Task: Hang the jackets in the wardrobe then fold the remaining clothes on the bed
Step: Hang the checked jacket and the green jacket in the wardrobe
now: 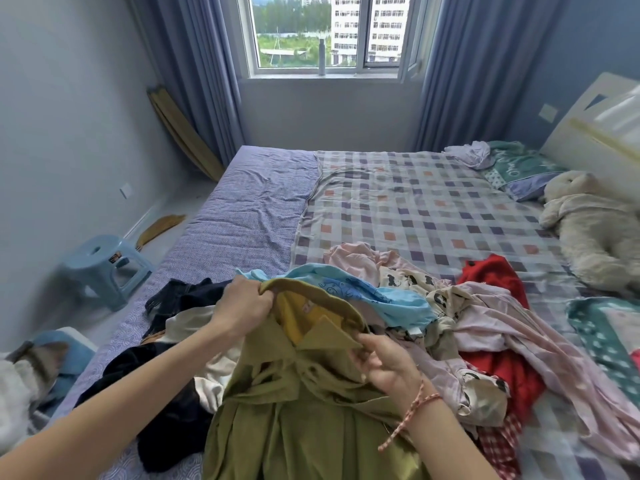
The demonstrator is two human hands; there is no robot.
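Olive jacket [311, 410]: collar uppermost, body trailing toward me, my left hand [242, 306] and right hand [384, 365] each gripping a collar end.

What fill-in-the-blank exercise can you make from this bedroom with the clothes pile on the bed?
The left hand and right hand hold the olive jacket by its ____.
On the floor beside the bed stands a light blue plastic ____.
The bottle stands on the ____.
The braided bracelet circles the ____ wrist.
Missing words: collar; stool; windowsill; right.
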